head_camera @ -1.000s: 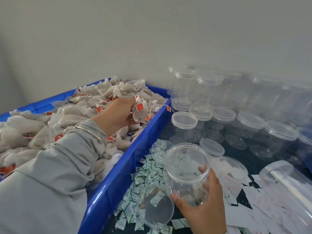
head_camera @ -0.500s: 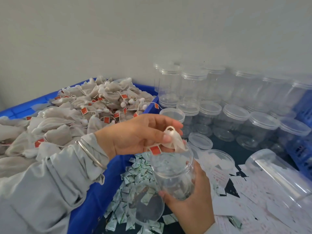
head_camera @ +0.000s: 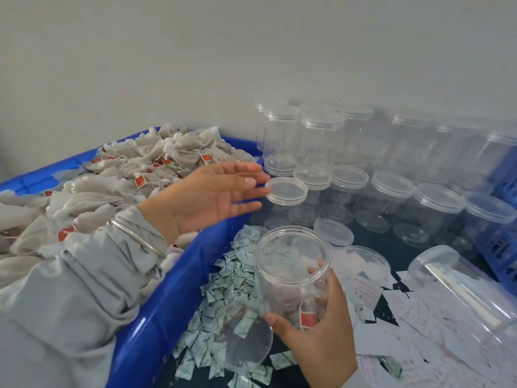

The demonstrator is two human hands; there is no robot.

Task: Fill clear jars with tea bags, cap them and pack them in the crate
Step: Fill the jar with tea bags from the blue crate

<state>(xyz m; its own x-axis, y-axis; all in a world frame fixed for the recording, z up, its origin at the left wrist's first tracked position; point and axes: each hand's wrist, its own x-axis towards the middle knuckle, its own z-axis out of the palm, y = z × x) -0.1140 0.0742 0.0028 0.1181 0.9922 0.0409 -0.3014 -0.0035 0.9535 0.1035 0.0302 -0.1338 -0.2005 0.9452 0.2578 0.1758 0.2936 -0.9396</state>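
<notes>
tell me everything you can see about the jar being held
The held jar is clear plastic, round, with a wide open mouth and no lid. It stands roughly upright above the scattered sachets, beside the blue crate. The right hand grips its lower side, thumb in front, fingers behind. Inside, near the bottom, lies a tea bag with a red tag. The left hand does not touch it.

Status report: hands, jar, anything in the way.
Left hand open over blue bin. Right hand holds open jar, tea bag inside. Nothing blocking.
</notes>
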